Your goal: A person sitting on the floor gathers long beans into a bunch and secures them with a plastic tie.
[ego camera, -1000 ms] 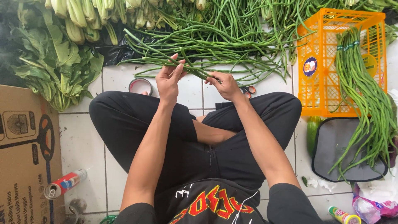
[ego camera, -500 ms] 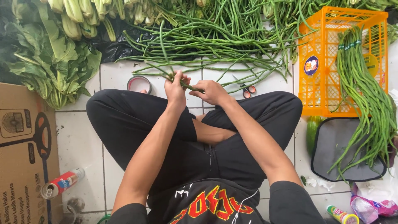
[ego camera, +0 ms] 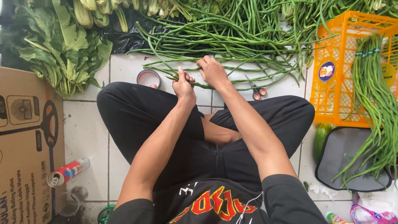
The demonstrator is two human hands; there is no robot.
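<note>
A small bunch of long beans [ego camera: 207, 84], thin, green and too tightly packed to count, lies across the white tiled floor [ego camera: 85, 137] just in front of the person's crossed legs. The left hand [ego camera: 183, 85] has its fingers closed around the bunch near its left end. The right hand [ego camera: 212, 71] lies on the same bunch just beside it, fingers curled down over the beans; whether they grip cannot be told.

Behind the hands spreads one big loose heap of long beans [ego camera: 232, 33], far too many to count. One roll of tape [ego camera: 148, 77] sits just left of the left hand, and one pair of scissors [ego camera: 256, 90] lies just right of the right hand. Further right stands one orange crate [ego camera: 340, 87] with one tied bundle of long beans [ego camera: 375, 99] draped over it onto a grey tray [ego camera: 348, 159], a cucumber [ego camera: 319, 141] beside that. At far left are leafy greens [ego camera: 58, 49], one cardboard box [ego camera: 25, 141] and one can [ego camera: 66, 171] on its side.

Half a second ago both hands were held up above the knees with the bunch between them; now they are lower and further forward, pressing it to the floor near the heap.
</note>
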